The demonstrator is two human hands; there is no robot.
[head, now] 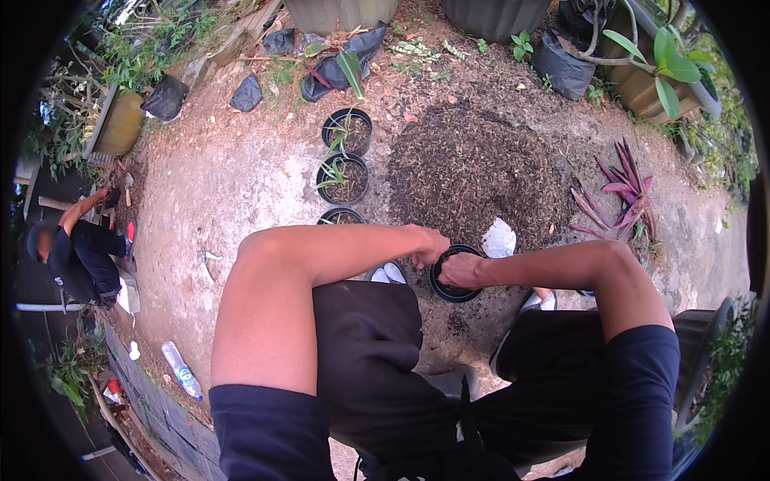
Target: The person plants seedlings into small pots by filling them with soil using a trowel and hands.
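Note:
Between my feet stands a round black plastic plant pot (455,297). My right hand (462,270) reaches down inside it with curled fingers; what they hold, if anything, is hidden. At the pot's upper left rim is my left hand (431,246), bent downward, its fingertips mostly out of sight. A white plastic piece (499,238), possibly a scoop, lies just beyond the pot at the edge of a wide heap of dark, loose potting mix (475,168). To the left, black pots with spiky green seedlings (343,180) form a row, the closest partly covered by my left forearm.
Uprooted purple-leaved plants (631,192) lie on the right. Large planters (493,18) and black grow bags (562,66) line the far side. At left are pruning shears (207,261), a plastic bottle (181,370) and another person (84,252) seated low.

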